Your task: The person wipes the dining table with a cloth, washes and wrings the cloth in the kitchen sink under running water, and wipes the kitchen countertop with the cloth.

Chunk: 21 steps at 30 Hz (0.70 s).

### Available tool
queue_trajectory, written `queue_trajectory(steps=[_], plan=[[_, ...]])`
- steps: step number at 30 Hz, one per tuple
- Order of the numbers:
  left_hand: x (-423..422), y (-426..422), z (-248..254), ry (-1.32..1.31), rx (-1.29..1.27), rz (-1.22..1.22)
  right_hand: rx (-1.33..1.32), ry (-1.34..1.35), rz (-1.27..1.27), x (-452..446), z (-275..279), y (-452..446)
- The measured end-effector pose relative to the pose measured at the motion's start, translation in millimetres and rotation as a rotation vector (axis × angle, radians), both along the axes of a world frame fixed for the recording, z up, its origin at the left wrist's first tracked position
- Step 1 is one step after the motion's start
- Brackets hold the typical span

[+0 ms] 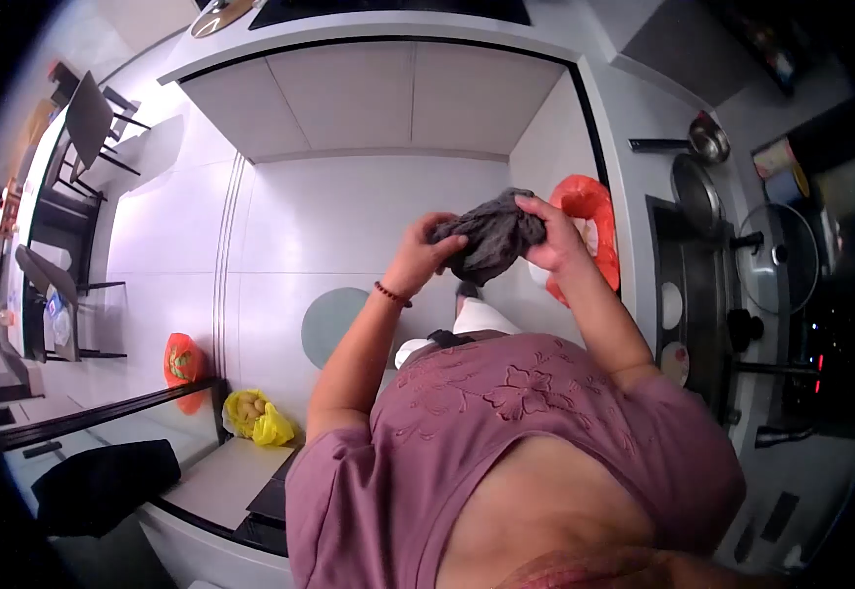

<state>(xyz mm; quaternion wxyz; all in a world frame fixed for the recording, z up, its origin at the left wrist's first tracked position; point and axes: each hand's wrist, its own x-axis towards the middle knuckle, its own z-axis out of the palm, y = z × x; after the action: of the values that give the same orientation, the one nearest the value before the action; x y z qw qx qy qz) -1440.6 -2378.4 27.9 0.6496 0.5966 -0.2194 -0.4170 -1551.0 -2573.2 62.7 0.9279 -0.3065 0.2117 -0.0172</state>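
Observation:
A dark grey crumpled cloth (491, 236) is held up in front of my body, between both hands. My left hand (426, 257), with a beaded bracelet at the wrist, grips its left side with the thumb on top. On the other side, my right hand (553, 236) pinches the cloth's edge between thumb and fingers. Just beyond that hand is a red plastic bag (599, 201) lining a bin, with something pale inside.
Along the right run a counter with a sink (688, 265), a pan (694, 191), a small pot (709, 137) and a glass lid (779, 257). Lower left, a yellow bag (259, 417) and an orange-red bag (184, 361) lie on the floor. Chairs (89, 123) stand far left.

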Motion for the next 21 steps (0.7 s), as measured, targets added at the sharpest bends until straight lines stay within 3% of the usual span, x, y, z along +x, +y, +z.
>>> queue_trajectory(steps=[8,10,12,16,21], plan=[[116,0,-33,0.081,0.058,0.286,0.073,-0.023,0.253,164,-24,-21],[163,-17,-32,0.009,0.072,0.327,-0.168,0.02,0.203,213,-35,-39],[192,-27,-31,0.144,0.037,0.418,-0.152,0.007,0.215,243,-39,-55],[245,-38,-11,0.138,0.085,0.459,-0.191,0.17,0.268,312,-39,-84],[266,16,-22,0.175,0.151,0.661,-0.147,0.199,0.59,398,-50,-42]])
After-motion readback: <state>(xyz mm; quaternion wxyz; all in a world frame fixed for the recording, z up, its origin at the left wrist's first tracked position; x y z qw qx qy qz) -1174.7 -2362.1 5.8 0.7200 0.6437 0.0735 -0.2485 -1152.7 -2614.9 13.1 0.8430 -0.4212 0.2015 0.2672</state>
